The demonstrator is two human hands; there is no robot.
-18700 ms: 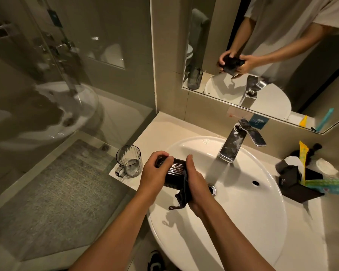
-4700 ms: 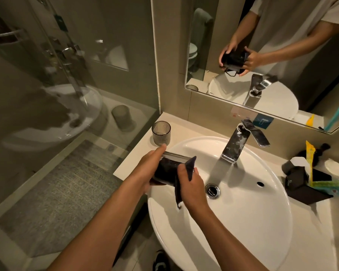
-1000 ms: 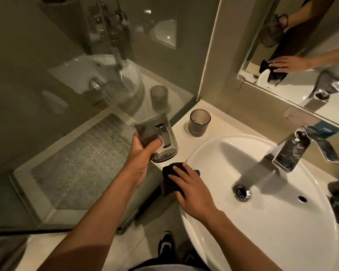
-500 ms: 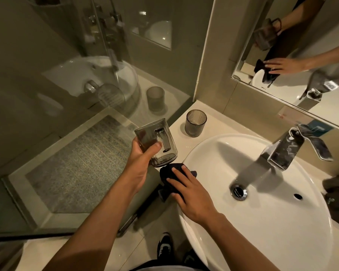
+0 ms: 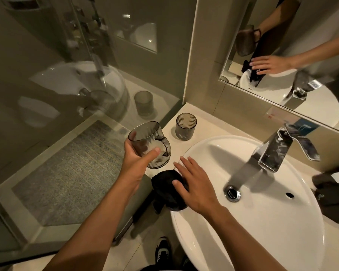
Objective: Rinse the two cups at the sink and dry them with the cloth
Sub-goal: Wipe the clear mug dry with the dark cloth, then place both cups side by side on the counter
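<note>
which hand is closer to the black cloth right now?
Right. The right hand lies with straight fingers over the black cloth on the sink rim, thumb on it. The left hand is up and to the left, holding the handled cup clear of the cloth.

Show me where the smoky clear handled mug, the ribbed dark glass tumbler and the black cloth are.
smoky clear handled mug (image 5: 145, 140), head view, on its side wall.
ribbed dark glass tumbler (image 5: 185, 131), head view, on its ribbed wall.
black cloth (image 5: 163, 183), head view, on its bunched top.
</note>
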